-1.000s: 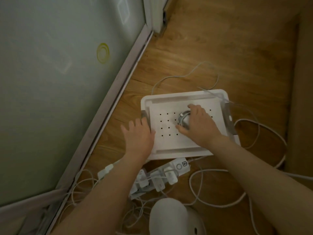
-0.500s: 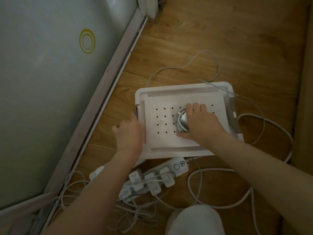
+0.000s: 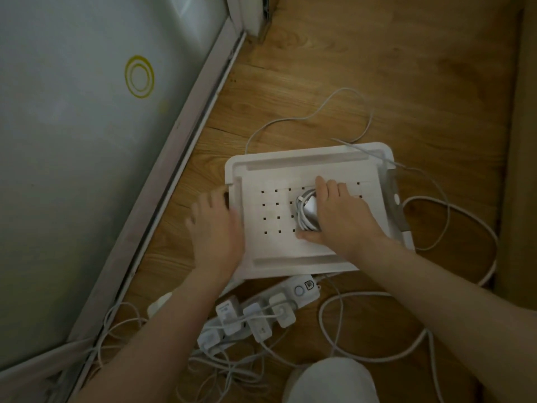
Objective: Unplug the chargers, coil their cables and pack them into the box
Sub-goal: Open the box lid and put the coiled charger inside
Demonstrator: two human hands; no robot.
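Holds a coiled charger [image 3: 305,212] in the right grip [image 3: 343,216]: fingers curled over its far side, thumb tucked against its near side, white cable wound round the block. Rests it on the perforated white top of the box [image 3: 290,167], right of centre among the small square holes. Lays the left grip [image 3: 216,225] at the box's left edge, fingers loosely spread and holding nothing; too blurred to tell whether the tips touch the rim. Has the box flat on the wooden floor [image 3: 377,53], a grey latch [image 3: 396,205] on its right side, near a pale wall panel [image 3: 72,170] bearing a yellow ring mark [image 3: 139,77]. Just in front of the box, a white power strip [image 3: 290,298] carrying several plugged-in chargers [image 3: 258,321]. Loose white cables [image 3: 347,89] looping over the floor behind the box, to its right and around the strip. At the lower edge, a white-clad knee [image 3: 331,382].
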